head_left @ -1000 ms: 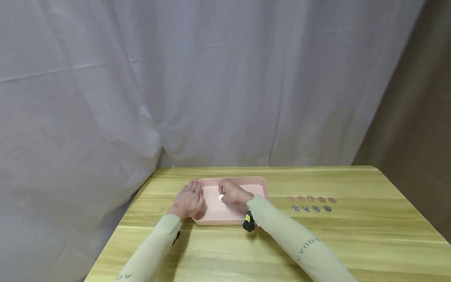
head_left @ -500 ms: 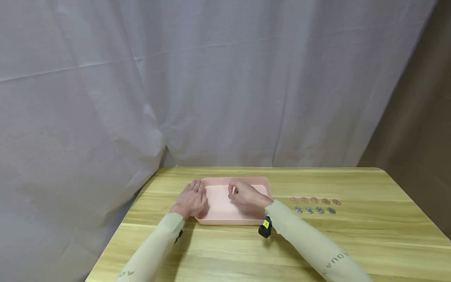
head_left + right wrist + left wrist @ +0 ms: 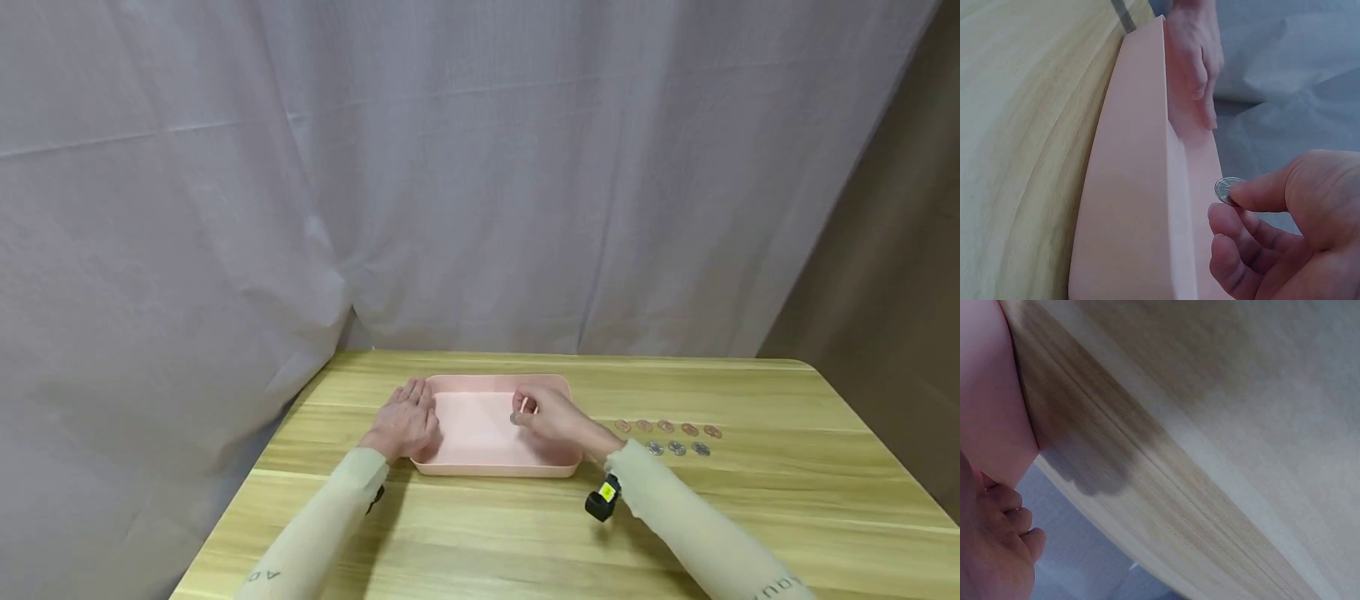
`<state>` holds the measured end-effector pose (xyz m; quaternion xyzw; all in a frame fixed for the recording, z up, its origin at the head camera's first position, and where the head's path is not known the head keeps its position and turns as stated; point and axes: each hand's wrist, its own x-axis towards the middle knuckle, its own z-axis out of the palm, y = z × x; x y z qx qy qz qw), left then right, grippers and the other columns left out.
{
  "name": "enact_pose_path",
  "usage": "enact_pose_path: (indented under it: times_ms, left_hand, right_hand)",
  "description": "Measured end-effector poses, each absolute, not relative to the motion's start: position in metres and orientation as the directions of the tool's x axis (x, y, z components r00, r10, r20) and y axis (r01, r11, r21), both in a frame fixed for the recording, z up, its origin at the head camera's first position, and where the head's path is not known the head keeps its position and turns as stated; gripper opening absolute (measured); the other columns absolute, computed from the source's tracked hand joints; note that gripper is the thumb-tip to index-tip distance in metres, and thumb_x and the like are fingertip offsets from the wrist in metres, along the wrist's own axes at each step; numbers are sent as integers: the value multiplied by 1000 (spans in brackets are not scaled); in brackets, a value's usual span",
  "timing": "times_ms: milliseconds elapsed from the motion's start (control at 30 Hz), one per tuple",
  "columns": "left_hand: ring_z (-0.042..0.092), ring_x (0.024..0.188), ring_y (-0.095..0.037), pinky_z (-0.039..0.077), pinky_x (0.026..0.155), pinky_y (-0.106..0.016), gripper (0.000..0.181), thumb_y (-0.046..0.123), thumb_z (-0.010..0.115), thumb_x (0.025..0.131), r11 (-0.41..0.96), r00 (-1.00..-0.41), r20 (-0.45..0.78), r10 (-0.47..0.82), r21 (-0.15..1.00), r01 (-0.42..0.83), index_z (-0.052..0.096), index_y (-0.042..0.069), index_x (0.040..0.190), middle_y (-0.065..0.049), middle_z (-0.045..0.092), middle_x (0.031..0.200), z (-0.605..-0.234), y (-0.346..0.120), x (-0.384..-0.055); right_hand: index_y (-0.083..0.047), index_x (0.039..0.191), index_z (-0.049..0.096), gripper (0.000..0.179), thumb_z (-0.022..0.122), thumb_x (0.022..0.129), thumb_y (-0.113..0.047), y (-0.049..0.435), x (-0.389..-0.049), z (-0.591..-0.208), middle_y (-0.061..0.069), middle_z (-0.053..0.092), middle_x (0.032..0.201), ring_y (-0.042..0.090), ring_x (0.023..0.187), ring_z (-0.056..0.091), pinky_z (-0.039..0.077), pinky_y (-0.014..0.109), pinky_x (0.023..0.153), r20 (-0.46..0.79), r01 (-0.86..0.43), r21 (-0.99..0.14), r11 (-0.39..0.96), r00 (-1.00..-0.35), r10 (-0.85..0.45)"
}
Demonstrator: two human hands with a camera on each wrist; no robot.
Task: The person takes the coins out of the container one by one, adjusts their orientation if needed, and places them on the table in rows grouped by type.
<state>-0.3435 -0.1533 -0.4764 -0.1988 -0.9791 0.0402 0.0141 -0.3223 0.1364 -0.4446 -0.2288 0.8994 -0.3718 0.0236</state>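
My right hand (image 3: 551, 414) is over the right part of a shallow pink tray (image 3: 495, 470), pinching a silver coin (image 3: 1227, 190) between thumb and forefinger. The coin (image 3: 514, 417) shows as a small disc at the fingertips in the head view. My left hand (image 3: 405, 417) rests on the tray's left end, its fingers pointing forward. In the right wrist view the same left hand (image 3: 1196, 53) lies over the far end of the tray. The left wrist view shows the fingers (image 3: 1019, 519) beside the tray's outer wall (image 3: 997, 406).
Right of the tray, a row of copper-coloured coins (image 3: 666, 427) lies on the wooden table (image 3: 480, 542). Several silver coins (image 3: 677, 448) form a row in front of them, partly covered by my right forearm. A grey curtain (image 3: 465, 183) hangs behind the table.
My right hand has moved right across the tray, holding the coin. Its forearm now covers the left end of the silver row. The left hand stays at the tray's left end.
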Motion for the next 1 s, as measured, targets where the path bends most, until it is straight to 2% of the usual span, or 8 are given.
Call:
enact_pose_path:
  times_ms: [333,567,1000]
  left_hand:
    - [22,151,-32,21,125,-44,60,33,23,105,919,-921,17,390,-75,388,22,0,155,-17,24,162,-477,-155,-343]
    - [21,151,-32,20,125,-44,60,33,22,105,916,-920,-2,392,-90,391,21,-1,155,-17,23,162,-477,-155,-342]
    - [19,152,-32,18,126,-44,60,33,20,106,919,-921,4,390,-70,389,20,0,155,-17,21,163,-478,-155,-345]
  right_hand:
    - [-10,85,57,12,68,89,-8,175,-309,-438,3,56,74,12,58,52,44,23,47,114,-325,-702,634,-929,-351]
    - [-8,87,54,12,65,92,-10,200,-298,-437,4,54,75,19,54,56,44,22,43,62,-260,-718,645,-948,-313]
    - [-8,88,52,13,64,93,-10,254,-285,-439,6,53,77,22,56,59,52,27,46,92,-258,-693,673,-958,-273]
